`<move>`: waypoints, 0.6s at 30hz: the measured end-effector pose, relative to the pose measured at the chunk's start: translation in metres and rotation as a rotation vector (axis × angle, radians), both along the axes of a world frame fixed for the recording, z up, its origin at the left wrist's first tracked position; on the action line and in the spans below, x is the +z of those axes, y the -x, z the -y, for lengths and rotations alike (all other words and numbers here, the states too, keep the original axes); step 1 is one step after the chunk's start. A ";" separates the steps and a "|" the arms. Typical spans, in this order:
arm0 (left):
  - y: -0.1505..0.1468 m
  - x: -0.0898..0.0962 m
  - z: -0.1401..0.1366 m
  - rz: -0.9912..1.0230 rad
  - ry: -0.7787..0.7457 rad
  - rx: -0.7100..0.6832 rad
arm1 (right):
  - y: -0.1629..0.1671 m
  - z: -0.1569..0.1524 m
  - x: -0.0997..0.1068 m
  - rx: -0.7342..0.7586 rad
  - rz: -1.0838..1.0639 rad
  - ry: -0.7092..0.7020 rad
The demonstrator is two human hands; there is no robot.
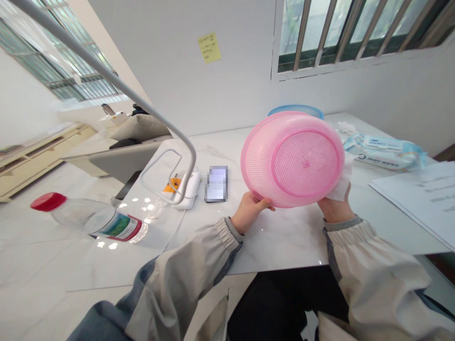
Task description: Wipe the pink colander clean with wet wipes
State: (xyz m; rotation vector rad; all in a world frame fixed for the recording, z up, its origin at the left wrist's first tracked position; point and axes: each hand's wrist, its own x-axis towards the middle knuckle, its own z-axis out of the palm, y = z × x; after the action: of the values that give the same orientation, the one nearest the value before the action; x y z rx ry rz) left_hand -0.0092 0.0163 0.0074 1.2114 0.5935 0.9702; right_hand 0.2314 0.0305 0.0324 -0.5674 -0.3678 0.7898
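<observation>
A smooth grey tube (142, 103) slants down close in front of me, bending into a rounded hook above the desk (280, 251). Past it I have the pink basket (305, 163) up in the air over the desk, tipped so that its underside faces me. The fingers of my left hand (249, 212) pinch its lower edge, thumb on the near side. My right hand (336, 208) is at the opposite edge with a white wipe (341, 188) beside the basket wall; those fingers are largely hidden, so I can't tell how they are closed.

I'd judge the wiping to be under way rather than finished: the basket is lifted and the wipe is out, but I can't tell which parts have been gone over, and the basket is not yet set down.

It is thin, translucent plastic, a rounded oval bowl of fine mesh, with a raised, darker oval ring around the base. Behind it shows the rim of a blue plastic container (295, 110). To the right lie a crinkled, glossy wipes packet (386, 150) and flat paper sheets (423, 199). The desk is shiny white with faint grey veining.
</observation>
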 end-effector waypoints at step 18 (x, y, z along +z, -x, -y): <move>0.000 0.000 -0.001 0.006 0.021 0.049 | 0.006 0.008 0.010 0.051 -0.083 0.032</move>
State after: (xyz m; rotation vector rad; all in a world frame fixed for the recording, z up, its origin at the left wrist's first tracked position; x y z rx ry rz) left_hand -0.0095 0.0173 0.0077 1.1792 0.6294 1.0061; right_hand 0.2251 0.0226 0.0424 -0.5552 -0.2947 0.8671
